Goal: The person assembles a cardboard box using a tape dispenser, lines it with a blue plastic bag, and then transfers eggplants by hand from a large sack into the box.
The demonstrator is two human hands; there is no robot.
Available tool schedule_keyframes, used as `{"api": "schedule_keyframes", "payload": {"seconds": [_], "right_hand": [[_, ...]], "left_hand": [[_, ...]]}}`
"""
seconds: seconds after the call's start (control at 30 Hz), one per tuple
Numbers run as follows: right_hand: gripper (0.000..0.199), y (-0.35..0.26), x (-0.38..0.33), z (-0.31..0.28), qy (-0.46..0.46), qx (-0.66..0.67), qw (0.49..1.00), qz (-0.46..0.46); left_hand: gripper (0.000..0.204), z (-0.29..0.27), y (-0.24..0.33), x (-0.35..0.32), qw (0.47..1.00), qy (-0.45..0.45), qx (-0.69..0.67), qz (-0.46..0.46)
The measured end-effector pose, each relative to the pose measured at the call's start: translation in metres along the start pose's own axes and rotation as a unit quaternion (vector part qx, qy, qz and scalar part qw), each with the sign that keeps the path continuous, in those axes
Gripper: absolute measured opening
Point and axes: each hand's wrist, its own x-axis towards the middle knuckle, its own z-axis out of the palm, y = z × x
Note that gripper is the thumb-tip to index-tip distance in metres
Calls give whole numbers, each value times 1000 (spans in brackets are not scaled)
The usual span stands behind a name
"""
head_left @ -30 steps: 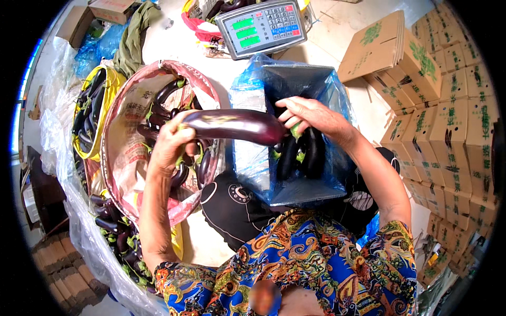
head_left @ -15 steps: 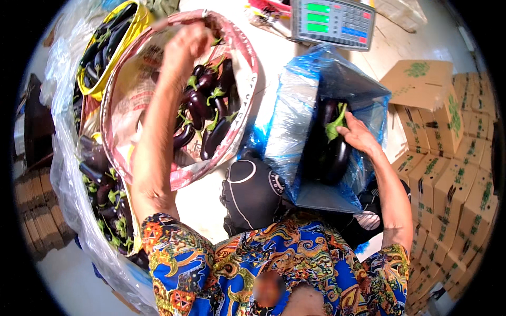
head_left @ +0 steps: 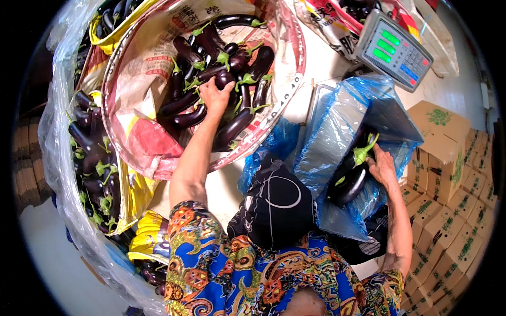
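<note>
The left hand [head_left: 215,100] reaches into the wide sack [head_left: 129,97], thumb and fingers parted around the rounded end of a dark eggplant [head_left: 225,79]; the fingertips sink among the pile, so I cannot tell whether this grip presses on it. To the right, the right hand [head_left: 383,167] is inside the blue-lined container [head_left: 392,121], fingers at the green stem of an eggplant [head_left: 350,187]; the undersides of the fingers are hidden, so whether that grip pinches cannot be told. Shadow and the container's wall obscure what else lies in there. A black-clad knee [head_left: 276,197] stands between sack and container on the near side. Beyond the container sits a scale [head_left: 392,50], partly covering another sack at the far edge. Stacked cartons [head_left: 443,226] crowd the right, while clear plastic sheeting [head_left: 52,152] runs down the left beside more eggplants, cut off by the dark rim.
</note>
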Motion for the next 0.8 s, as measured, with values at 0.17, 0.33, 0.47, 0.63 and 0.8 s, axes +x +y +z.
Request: {"api": "schedule_keyframes", "payload": {"seconds": [0.17,0.33,0.47,0.63,0.8], "right_hand": [[31,-7,-4,3,4,-3,1000,1],[31,-11,-5,-2,-14,10,1000,18],[33,-6,-4,1,-19,5,999,25],[32,-11,-4,-8,-34,25,999,33],[25,-11,-8,-6,-12,42,999,14]], "left_hand": [[61,5,17,-16,985,52,-59,153],[50,-35,2,-12,958,-150,-243,-5],[42,-77,-63,27,963,34,132,231],[43,-90,-132,41,897,-134,407,107],[51,-133,-83,43,954,-266,117,68]]}}
